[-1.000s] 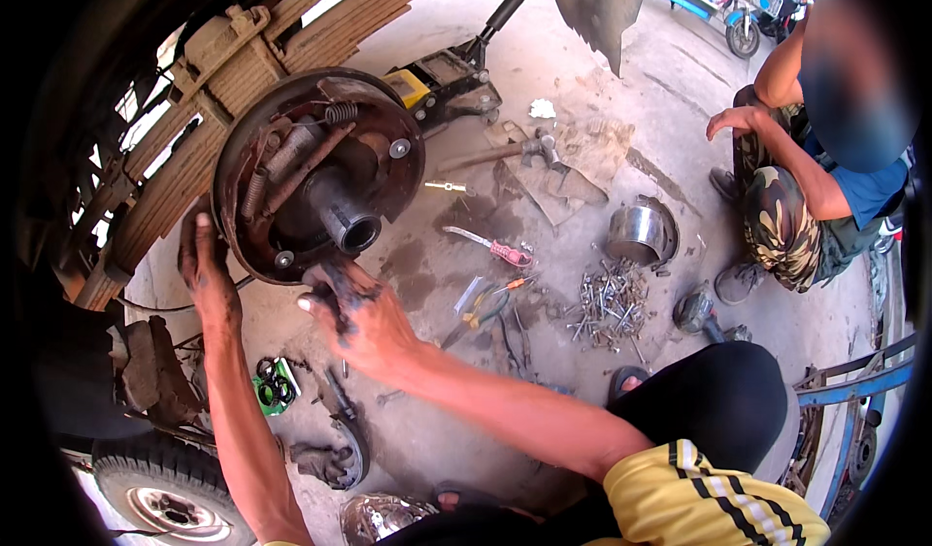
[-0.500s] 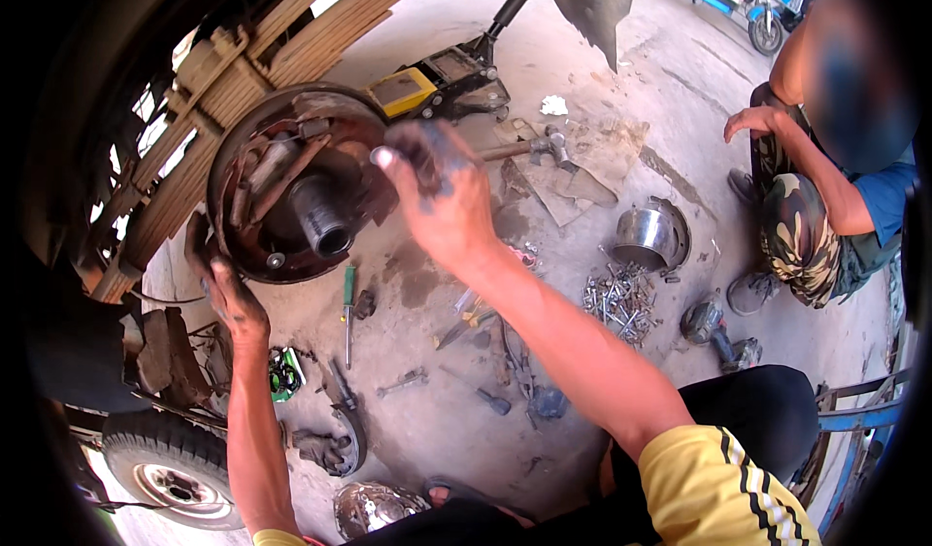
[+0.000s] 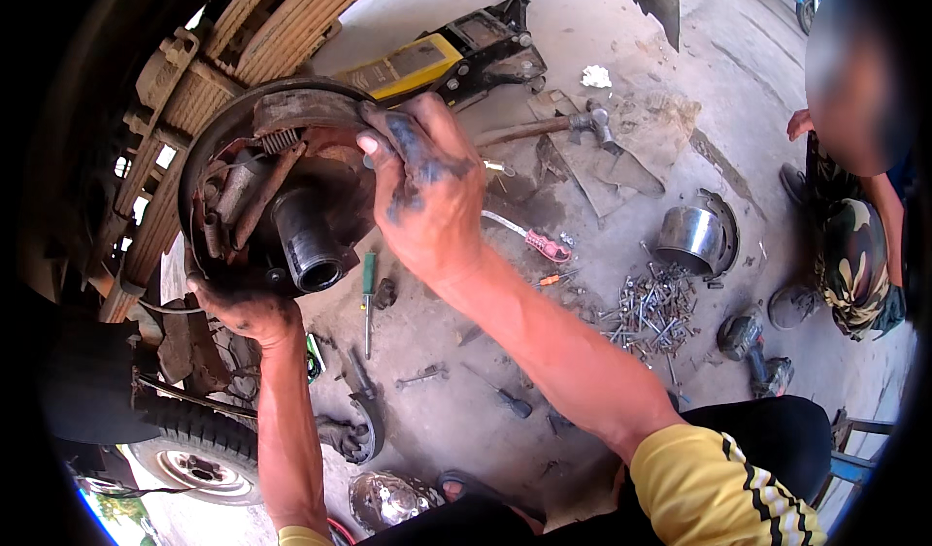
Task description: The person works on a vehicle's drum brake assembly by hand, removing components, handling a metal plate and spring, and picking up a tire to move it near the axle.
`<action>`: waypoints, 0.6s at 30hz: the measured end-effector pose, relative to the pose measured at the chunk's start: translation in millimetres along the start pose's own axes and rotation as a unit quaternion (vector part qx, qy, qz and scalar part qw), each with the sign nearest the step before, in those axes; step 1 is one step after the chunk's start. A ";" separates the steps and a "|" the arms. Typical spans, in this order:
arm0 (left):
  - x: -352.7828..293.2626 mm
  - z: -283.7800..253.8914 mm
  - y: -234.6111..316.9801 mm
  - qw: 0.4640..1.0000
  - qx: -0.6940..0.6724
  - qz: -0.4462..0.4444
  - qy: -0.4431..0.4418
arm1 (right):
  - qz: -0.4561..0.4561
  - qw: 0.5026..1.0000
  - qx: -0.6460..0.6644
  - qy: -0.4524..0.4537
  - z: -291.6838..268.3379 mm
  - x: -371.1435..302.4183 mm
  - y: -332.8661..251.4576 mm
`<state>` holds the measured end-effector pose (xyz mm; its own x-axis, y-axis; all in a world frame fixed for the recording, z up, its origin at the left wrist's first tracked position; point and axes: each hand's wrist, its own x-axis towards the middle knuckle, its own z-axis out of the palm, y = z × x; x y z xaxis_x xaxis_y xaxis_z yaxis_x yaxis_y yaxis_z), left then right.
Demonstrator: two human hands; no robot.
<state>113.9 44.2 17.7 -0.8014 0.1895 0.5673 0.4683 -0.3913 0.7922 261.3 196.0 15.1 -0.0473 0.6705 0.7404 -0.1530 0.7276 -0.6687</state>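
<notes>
A rusty drum brake assembly (image 3: 262, 182) stands upright at left, with curved shoes, a coil spring (image 3: 280, 141) and a dark hollow axle tube (image 3: 318, 269) sticking out toward me. My left hand (image 3: 250, 311) is under the lower rim of its round backing plate (image 3: 190, 167), grasping the edge; some fingers are hidden behind it. At the right side of the brake, my grease-blackened right hand (image 3: 429, 187) is closed, thumb against fingers. A small grey round bit shows beside the thumb, too little of it to name.
Leaf springs (image 3: 291, 41) and a yellow-black floor jack (image 3: 417, 66) sit beyond the brake. On the floor lie a hammer (image 3: 594, 124), a green-handled screwdriver (image 3: 369, 279), a pile of bolts (image 3: 655, 308), a metal cylinder (image 3: 691, 235) and a cordless driver (image 3: 752, 352). Another person (image 3: 859, 245) crouches at right.
My left hand has shifted from the plate's lower left edge to beneath it. My right hand was blurred in motion and is now steady against the brake's right side. The view has moved closer.
</notes>
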 end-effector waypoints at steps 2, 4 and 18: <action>1.5 0.0 -1.6 1.000 -0.008 -0.002 0.000 | 0.017 1.000 -0.001 0.009 0.7 -4.1 3.1; 4.9 -6.0 -1.0 0.999 0.032 0.023 -0.020 | -0.013 1.000 0.002 -0.007 0.9 -2.8 9.6; 13.4 -8.8 28.7 0.827 0.349 0.420 -0.135 | -0.124 0.992 -0.003 -0.030 19.9 17.7 14.8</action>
<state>113.3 27.7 46.0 -0.0167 0.3460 0.9381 0.9937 0.1098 -0.0228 238.6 215.7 19.7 -0.0667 0.4610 0.8849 -0.1614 0.8702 -0.4655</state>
